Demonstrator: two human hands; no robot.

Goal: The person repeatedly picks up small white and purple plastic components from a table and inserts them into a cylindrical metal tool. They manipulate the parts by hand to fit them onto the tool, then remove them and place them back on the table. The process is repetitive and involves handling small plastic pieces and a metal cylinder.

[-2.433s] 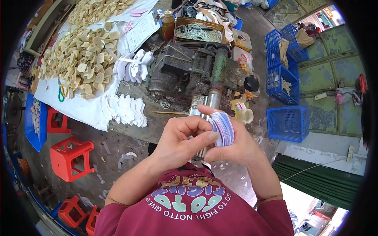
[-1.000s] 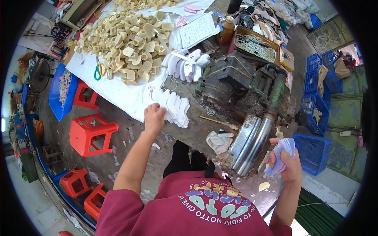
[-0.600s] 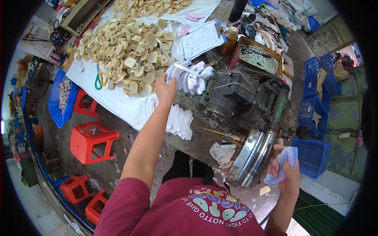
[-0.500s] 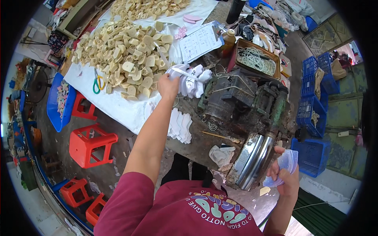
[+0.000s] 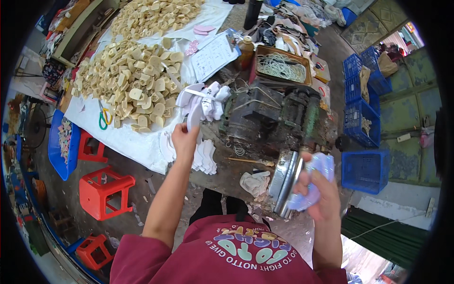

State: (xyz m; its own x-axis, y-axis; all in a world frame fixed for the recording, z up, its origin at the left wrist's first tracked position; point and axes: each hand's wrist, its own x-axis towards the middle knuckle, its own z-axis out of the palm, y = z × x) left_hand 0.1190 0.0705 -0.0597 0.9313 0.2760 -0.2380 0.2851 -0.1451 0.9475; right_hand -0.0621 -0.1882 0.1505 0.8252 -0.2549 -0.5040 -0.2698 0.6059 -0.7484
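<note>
My left hand (image 5: 184, 141) is closed on a thin white curved piece (image 5: 193, 116), held upright by its lower end. Just behind it lies a tied bundle of white cut pieces (image 5: 211, 101), and a fanned stack of white wavy-edged pieces (image 5: 204, 157) is close by its wrist. My right hand (image 5: 322, 195) grips a shiny lavender curved piece (image 5: 323, 166), smeared by motion; whether it is one layer or several I cannot tell. That hand is beside the metal rollers (image 5: 286, 182) of a greasy machine (image 5: 265, 111).
A big heap of cream-coloured moulded pieces (image 5: 127, 78) covers the white sheet (image 5: 137, 151) on the left. Behind the machine stand a box of pale cord (image 5: 283, 66), a bottle (image 5: 245, 52) and a clipboard (image 5: 215, 57). Red stools (image 5: 104, 191) and blue crates (image 5: 365, 173) flank the work area.
My left hand has drawn back from the tied bundle toward me, with a white piece in it. My right hand has brought the lavender piece in closer to the rollers. The view has shifted.
</note>
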